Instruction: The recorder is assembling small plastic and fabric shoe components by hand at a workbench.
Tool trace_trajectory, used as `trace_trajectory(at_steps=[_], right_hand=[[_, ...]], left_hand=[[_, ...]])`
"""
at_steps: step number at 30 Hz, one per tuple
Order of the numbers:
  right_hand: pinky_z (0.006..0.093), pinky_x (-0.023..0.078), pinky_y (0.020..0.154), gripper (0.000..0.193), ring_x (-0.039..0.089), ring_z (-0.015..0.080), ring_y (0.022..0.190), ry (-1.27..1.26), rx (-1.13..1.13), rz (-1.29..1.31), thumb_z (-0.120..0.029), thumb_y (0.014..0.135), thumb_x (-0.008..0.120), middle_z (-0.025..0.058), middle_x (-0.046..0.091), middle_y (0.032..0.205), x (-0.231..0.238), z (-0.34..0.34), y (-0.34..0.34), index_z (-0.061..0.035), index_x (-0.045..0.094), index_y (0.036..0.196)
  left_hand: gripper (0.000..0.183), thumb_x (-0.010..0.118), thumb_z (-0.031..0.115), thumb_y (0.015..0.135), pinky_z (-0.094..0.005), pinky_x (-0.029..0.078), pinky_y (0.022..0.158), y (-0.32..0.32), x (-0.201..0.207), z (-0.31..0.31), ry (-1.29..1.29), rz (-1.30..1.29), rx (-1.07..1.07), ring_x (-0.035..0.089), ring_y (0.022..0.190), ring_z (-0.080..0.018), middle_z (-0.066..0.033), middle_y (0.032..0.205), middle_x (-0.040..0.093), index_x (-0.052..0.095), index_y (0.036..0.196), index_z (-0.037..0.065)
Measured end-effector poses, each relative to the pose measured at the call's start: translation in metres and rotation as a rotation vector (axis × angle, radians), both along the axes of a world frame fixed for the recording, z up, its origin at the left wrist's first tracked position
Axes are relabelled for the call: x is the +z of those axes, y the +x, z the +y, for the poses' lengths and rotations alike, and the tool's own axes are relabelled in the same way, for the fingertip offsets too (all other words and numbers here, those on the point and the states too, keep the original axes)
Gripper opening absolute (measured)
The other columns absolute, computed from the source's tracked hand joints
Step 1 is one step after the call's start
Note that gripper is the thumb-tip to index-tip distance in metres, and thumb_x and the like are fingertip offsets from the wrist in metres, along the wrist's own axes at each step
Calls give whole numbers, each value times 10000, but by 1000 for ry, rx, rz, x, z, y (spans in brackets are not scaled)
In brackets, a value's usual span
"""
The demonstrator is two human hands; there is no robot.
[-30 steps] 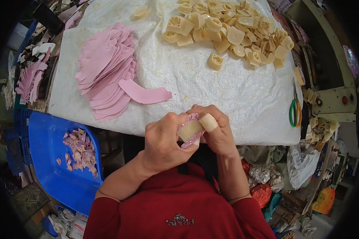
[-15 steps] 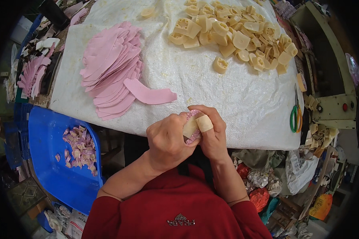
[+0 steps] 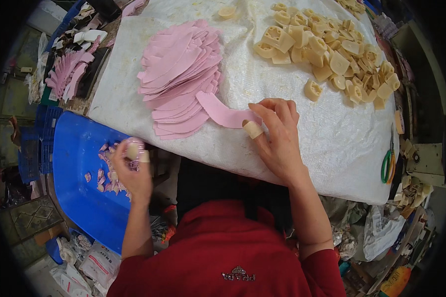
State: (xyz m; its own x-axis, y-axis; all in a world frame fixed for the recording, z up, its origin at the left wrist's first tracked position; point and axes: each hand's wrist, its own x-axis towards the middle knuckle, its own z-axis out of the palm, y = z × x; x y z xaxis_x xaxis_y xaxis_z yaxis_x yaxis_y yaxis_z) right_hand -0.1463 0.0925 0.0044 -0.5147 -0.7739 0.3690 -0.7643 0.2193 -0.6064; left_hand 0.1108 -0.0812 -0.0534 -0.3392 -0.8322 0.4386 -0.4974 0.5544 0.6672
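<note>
Left fingers (image 3: pixel 119 157) round glittery piece (image 3: pixel 134 147), right fingers (image 3: pixel 270 119) at curved pink strip (image 3: pixel 224 115)

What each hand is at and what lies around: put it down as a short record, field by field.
Left hand: holds a glittery pink piece, blurred, over the right part of the blue tub
Right hand: fingertips at the right end of the loose pink strip; grip unclear
Blue tub: small pinkish scraps inside
White sheet: stack of pink strips left, beige pieces heaped right
Right edge: scissors, green and orange handles
</note>
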Motion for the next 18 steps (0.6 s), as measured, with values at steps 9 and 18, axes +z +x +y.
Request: trace_trajectory(at_steps=[9, 18], right_hand=[[423, 295, 904, 227, 434, 288, 1041, 64, -87, 89, -136, 783, 648, 99, 530, 1087, -7, -22, 8, -56, 633, 995], [352, 365, 808, 224, 537, 281, 803, -169, 1, -386, 98, 685, 536, 79, 566, 830, 9, 19, -5, -73, 574, 826]], left_hand=[[406, 618, -15, 775, -329, 455, 818, 22, 6, -21, -256, -218, 241, 537, 969, -265, -138, 1114, 534, 559, 1175, 22], [352, 543, 183, 905, -259, 465, 685, -108, 57, 70, 642, 392, -819, 560, 743, -150, -79, 837, 563, 563, 1184, -31]])
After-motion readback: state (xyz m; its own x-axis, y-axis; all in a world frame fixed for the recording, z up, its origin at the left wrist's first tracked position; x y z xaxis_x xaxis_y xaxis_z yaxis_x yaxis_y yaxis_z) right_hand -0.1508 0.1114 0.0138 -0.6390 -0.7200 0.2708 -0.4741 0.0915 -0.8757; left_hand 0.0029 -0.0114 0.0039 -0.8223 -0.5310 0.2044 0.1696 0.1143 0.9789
